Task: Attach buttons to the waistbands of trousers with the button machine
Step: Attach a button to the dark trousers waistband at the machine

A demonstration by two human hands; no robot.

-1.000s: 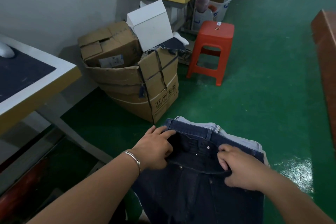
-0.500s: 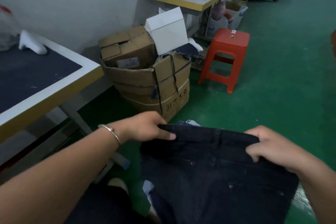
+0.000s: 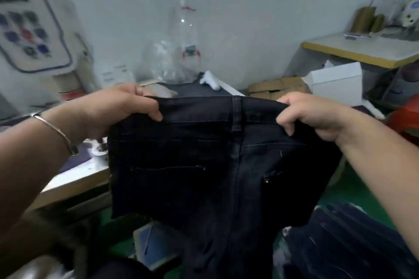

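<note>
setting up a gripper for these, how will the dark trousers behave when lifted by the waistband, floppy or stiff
Probably floppy: the dark trousers hang limp below the waistband, which the left hand and right hand grip at its ends. The band looks firmer, staying nearly straight between them. Likely fairly heavy, being thick denim.

Head view, forward-down, close over held trousers point(image 3: 215, 165)

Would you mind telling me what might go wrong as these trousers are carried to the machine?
1. The dark trousers hang from the waistband, gripped by the left hand and right hand; the legs trail low and might snag on the table edge.
2. The back faces the camera, so they likely need turning before buttoning.
</note>
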